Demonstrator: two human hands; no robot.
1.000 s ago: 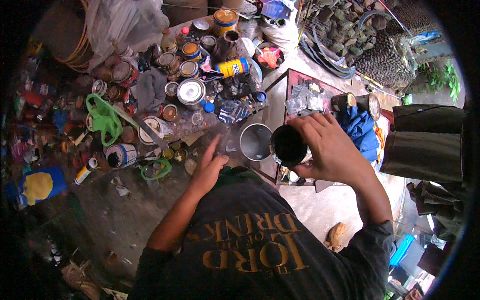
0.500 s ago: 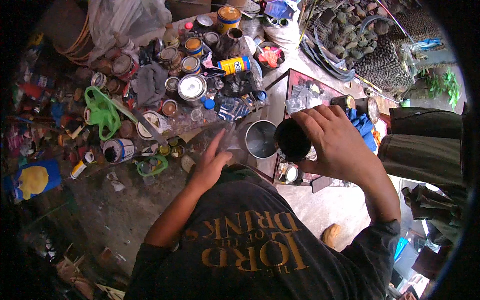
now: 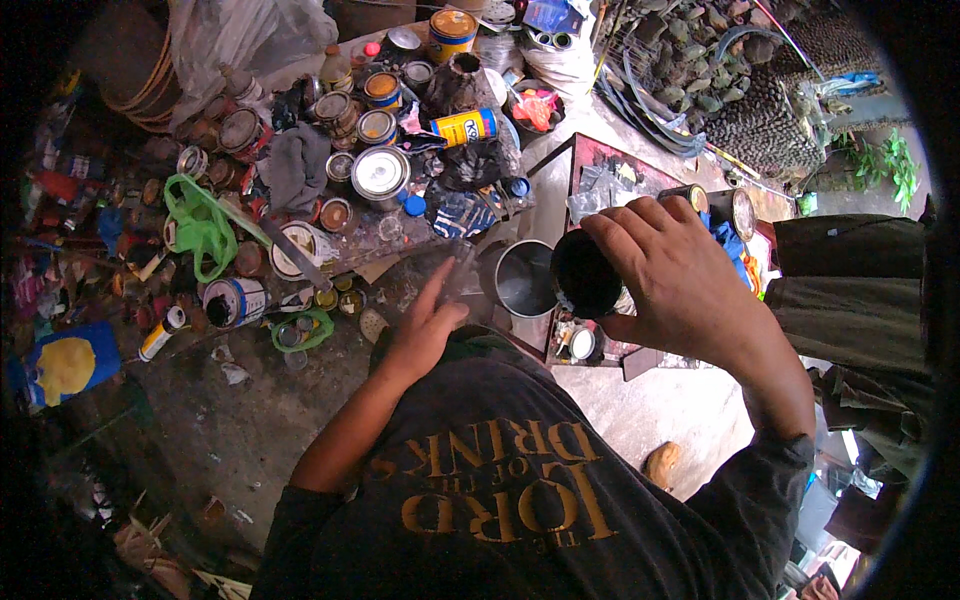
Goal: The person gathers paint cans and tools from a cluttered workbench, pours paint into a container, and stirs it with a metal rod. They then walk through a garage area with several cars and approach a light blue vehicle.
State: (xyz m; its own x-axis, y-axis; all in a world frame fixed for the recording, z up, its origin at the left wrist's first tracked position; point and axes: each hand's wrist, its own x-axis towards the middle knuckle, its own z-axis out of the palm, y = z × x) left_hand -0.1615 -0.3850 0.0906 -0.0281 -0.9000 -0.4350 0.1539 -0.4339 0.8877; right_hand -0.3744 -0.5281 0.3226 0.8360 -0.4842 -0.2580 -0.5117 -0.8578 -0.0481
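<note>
My left hand (image 3: 425, 335) has its index finger and thumb around the left side of a shiny metal cup (image 3: 525, 282); blur hides part of that grip. The cup's round mouth faces up, and its inside is grey. Just to its right, my right hand (image 3: 690, 285) grips a can with a black-coated inside (image 3: 585, 275). Fingers lie over the can's far side and the thumb is on its near side. The can is tilted, its mouth close to the cup's rim. No stream between the two can be made out.
A cluttered bench at far left bears several paint cans, among them a white-lidded can (image 3: 380, 173), and a green plastic bag (image 3: 200, 225). Right of the cup is a low red-topped table (image 3: 600, 155). Dark clothes (image 3: 850, 255) hang at right; stones (image 3: 690, 60) lie at the back.
The cup has shifted very slightly right, nearer the can. Both hands keep their grips. The background has moved a little left with the view.
</note>
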